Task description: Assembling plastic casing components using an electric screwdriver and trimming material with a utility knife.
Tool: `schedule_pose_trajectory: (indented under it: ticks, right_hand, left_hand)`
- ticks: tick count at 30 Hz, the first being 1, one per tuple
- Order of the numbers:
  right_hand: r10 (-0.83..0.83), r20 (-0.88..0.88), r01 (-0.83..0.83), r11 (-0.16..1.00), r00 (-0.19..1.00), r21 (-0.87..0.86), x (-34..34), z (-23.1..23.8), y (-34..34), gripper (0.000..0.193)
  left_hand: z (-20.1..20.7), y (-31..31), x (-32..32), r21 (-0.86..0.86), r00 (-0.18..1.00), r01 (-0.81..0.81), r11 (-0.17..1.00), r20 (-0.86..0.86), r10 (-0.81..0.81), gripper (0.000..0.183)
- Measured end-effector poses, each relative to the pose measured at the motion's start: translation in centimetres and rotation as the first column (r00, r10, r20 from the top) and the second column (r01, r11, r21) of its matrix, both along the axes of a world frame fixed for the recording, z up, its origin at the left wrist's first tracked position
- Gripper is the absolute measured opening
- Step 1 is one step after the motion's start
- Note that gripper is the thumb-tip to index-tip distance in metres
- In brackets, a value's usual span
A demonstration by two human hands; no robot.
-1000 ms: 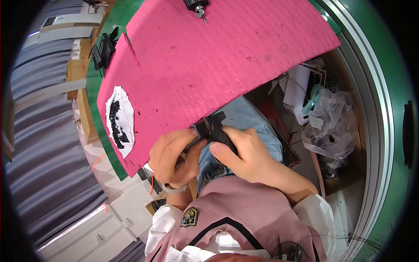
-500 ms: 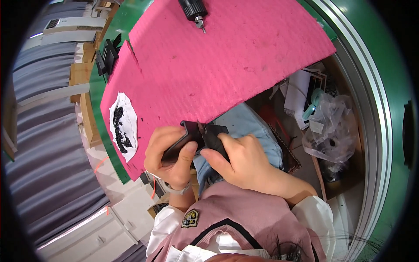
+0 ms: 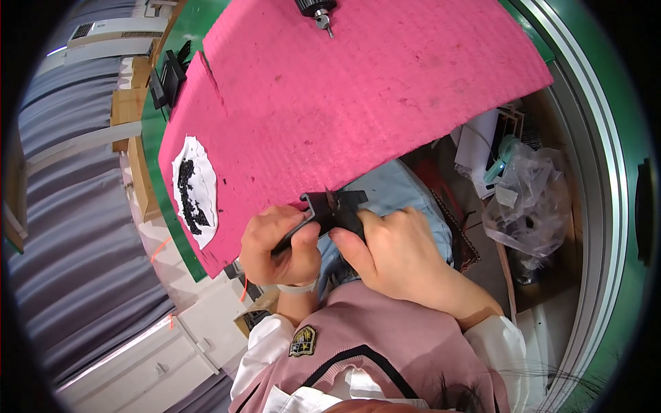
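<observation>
My left hand [image 3: 279, 251] is closed around a black channel-shaped plastic part [image 3: 316, 208], holding it tilted just off the near edge of the pink mat. Wrapped in my right hand [image 3: 406, 251] is a black-handled tool [image 3: 349, 219]. Its short, narrow dark tip meets the plastic part's edge; fingers hide most of the handle, so its exact kind cannot be made out. Both hands are close together in front of my body, over my lap.
A drill chuck with a bit [image 3: 321, 15] lies at the mat's far side. On the pink mat [image 3: 330, 103], a white cloth [image 3: 206, 172] holds black shavings. Black parts [image 3: 167, 79] stand at the far left. A clear plastic bag [image 3: 530, 206] sits in an open drawer at right.
Both hands, with the plastic part and the tool, have shifted slightly to the right in the picture. The tool's tip still sits at the part's edge. The view itself has moved a little.
</observation>
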State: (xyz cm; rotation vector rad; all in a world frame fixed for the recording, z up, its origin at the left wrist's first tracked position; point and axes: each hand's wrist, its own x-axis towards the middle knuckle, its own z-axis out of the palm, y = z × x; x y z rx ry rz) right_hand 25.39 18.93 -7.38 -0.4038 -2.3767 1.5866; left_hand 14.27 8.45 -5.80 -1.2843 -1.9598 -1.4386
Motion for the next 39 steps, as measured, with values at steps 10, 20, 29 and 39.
schedule_pose_trajectory:
  ticks: [10,20,29,39]
  right_hand:
    - [0.024,0.035,-0.025,0.999,0.999,0.026,-0.3,0.7,0.7,0.039]
    - [0.069,0.055,-0.059,0.984,0.996,-0.17,0.4,1.2,1.4,0.045]
    - [0.072,0.099,-0.055,0.984,0.992,-0.169,0.2,0.9,1.0,0.046]
    - [0.129,0.036,-0.131,0.99,0.991,0.056,0.1,-0.9,1.0,0.031]
  left_hand:
    - [1.0,0.2,0.3,-0.068,0.993,-0.107,0.992,-0.047,0.104,0.022]
    - [0.7,0.1,1.0,-0.131,0.963,-0.081,0.988,-0.267,0.044,0.022]
    - [0.2,-0.3,0.8,-0.142,0.964,-0.084,0.986,-0.263,0.044,0.019]
    - [-0.3,0.0,0.0,-0.11,0.991,-0.008,0.994,-0.132,-0.007,0.019]
